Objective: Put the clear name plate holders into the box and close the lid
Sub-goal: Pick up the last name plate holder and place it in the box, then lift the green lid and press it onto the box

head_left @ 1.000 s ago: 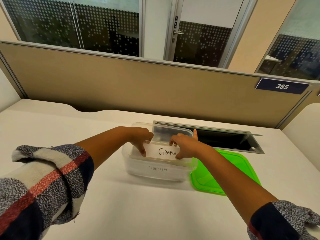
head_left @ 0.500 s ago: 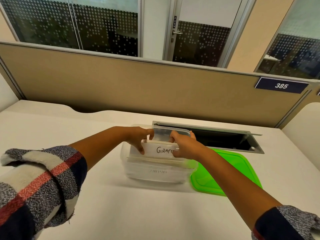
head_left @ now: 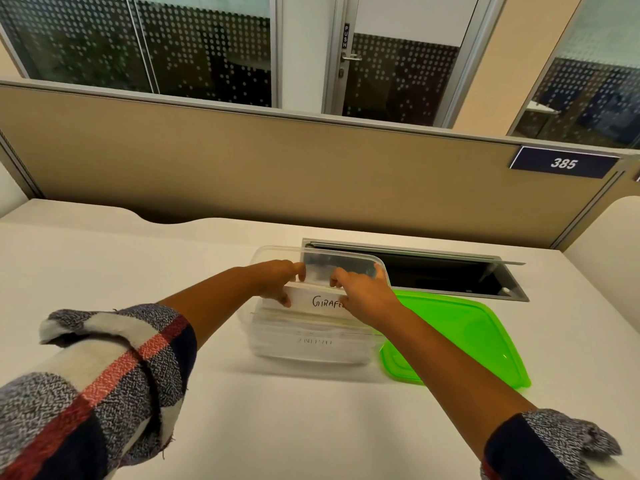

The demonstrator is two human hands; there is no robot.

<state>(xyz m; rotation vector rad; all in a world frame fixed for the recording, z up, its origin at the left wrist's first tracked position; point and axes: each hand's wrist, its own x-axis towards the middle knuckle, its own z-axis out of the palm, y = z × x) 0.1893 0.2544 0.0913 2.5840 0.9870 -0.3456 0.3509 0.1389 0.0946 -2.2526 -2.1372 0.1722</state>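
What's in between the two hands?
In the head view, the name plate holder with the handwritten "GIRAFE..." card spans from the left hand to the right hand, sitting in the clear box.

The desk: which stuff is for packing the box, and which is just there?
For the job: clear box, name plate holder, green lid, left hand, right hand.

Just there: cable hatch, 385 sign, partition.
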